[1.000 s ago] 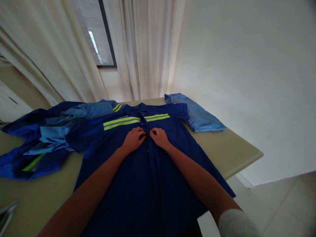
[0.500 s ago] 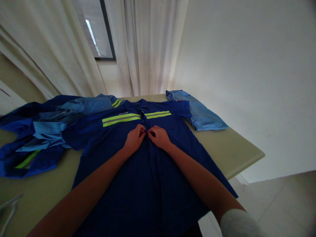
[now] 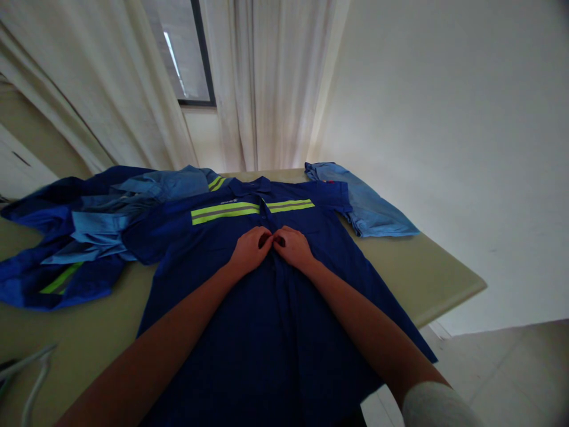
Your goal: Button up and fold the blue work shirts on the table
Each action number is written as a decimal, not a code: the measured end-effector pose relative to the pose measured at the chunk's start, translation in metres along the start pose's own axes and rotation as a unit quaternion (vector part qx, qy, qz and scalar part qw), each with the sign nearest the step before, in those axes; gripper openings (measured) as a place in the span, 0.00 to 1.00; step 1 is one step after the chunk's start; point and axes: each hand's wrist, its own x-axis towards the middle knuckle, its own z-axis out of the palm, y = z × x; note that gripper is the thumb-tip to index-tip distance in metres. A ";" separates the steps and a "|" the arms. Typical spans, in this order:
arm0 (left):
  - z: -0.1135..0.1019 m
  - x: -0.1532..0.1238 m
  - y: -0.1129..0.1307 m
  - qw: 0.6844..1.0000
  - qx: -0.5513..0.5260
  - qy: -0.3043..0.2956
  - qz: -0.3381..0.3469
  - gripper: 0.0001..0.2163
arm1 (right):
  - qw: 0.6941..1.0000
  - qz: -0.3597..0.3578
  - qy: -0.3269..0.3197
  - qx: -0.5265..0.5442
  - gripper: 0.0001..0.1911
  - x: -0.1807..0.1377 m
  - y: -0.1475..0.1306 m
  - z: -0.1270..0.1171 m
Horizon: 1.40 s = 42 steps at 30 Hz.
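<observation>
Navy shirt (image 3: 267, 344), neon stripes (image 3: 224, 211) — left hand (image 3: 249, 252), right hand (image 3: 294, 248) pinching placket (image 3: 281, 296)

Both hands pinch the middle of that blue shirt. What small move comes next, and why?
Probably slide both hands down the front strip, towards the hem. The left hand and right hand pinch the dark blue work shirt with yellow-green stripes just under those stripes; the strip nearer the person is untouched.

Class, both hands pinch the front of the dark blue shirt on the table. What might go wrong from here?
1. The left hand and right hand cover the spot they pinch, so the dark blue shirt may close askew.
2. Its hem hangs over the table edge; a tug might slide it off.
</observation>
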 end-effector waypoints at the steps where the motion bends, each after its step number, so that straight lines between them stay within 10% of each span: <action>1: 0.000 0.000 -0.001 1.000 0.004 -0.001 0.002 0.05 | 1.000 0.000 0.001 0.005 0.06 0.000 0.000 0.000; 9: -0.001 0.003 -0.008 0.997 -0.065 -0.001 -0.030 0.06 | 0.997 0.005 -0.016 0.071 0.07 0.005 0.004 0.000; 27: -0.009 -0.003 0.027 0.942 0.326 -0.041 0.063 0.09 | 0.986 0.058 0.021 0.154 0.05 0.016 0.009 0.011; 42: -0.005 0.004 -0.003 0.974 0.209 -0.054 0.064 0.11 | 0.982 -0.015 0.078 0.169 0.06 0.008 0.006 0.010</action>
